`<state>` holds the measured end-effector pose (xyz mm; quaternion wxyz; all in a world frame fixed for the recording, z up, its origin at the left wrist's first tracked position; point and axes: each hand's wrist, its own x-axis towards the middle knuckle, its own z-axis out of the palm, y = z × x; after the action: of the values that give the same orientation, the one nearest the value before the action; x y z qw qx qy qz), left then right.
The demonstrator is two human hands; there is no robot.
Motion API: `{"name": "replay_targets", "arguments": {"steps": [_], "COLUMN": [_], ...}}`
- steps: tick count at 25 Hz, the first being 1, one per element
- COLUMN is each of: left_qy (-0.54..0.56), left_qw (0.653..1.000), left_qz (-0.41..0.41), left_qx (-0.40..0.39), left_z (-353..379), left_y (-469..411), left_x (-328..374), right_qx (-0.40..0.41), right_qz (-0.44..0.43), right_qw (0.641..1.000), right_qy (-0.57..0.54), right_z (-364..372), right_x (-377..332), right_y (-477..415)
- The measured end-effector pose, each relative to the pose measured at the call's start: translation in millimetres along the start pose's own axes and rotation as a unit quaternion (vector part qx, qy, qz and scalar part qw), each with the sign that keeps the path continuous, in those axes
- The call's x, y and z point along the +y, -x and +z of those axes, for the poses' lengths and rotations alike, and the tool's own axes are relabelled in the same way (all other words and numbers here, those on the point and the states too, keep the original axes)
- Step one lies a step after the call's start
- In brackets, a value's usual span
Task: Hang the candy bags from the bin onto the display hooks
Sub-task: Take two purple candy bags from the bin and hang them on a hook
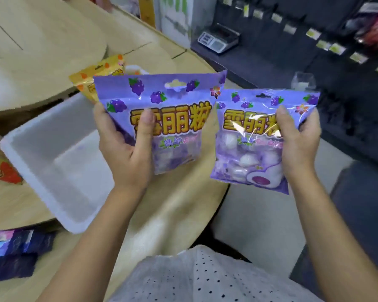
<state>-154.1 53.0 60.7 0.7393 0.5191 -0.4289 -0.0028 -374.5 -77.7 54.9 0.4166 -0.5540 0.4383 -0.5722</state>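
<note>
My left hand (124, 149) grips a purple grape candy bag (172, 99) upright by its left side, thumb across the front. Behind that bag, an orange candy bag (96, 81) sticks out at the upper left; it seems held in the same hand. My right hand (299, 138) holds a second purple candy bag (244, 149) by its right edge, with white and purple sweets showing through its window. Both purple bags have a hang hole at the top. The white plastic bin (42, 171) lies on the wooden table below my left hand. Dark display hooks with yellow price tags (323, 44) run along the upper right.
A round wooden table (179, 214) carries the bin. Dark blue packets (15, 253) lie at the lower left, and a red and yellow packet (2, 171) at the left edge. A weighing scale (218, 38) stands on a dark counter at the back. A clear glass (302, 81) stands near the display.
</note>
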Motion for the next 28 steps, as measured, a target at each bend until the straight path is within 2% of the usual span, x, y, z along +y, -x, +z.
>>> {"name": "replay_targets", "arguments": {"steps": [4, 8, 11, 18, 23, 28], "left_qy": [0.026, 0.029, 0.022, 0.071, 0.059, 0.079], "left_qw": [0.990, 0.958, 0.941, 0.925, 0.921, 0.923], "left_qz": [-0.094, -0.203, -0.238, -0.284, -0.300, -0.300], "left_qx": [-0.104, -0.201, -0.240, -0.241, -0.243, -0.226], "left_z": [52.4, 98.3, 145.9, 278.1, 351.2, 444.0], "left_y": [51.4, 100.1, 111.1, 116.6, 114.7, 52.6], "left_x": [-5.2, -17.6, -31.4, -61.3, -89.7, -153.1], "right_qx": [0.093, 0.168, 0.210, 0.236, 0.217, 0.206], "right_qz": [0.050, 0.085, 0.112, 0.110, 0.121, 0.111], "right_qw": [0.993, 0.979, 0.966, 0.958, 0.960, 0.964], "right_qy": [0.046, 0.077, 0.098, 0.120, 0.132, 0.130], "right_z": [-72.4, -144.9, -189.3, -263.8, -272.2, -261.8], "right_x": [28.1, 58.6, 77.2, 103.1, 131.7, 164.9], "right_y": [27.1, 44.9, 33.3, -57.3, -134.8, -246.2]}}
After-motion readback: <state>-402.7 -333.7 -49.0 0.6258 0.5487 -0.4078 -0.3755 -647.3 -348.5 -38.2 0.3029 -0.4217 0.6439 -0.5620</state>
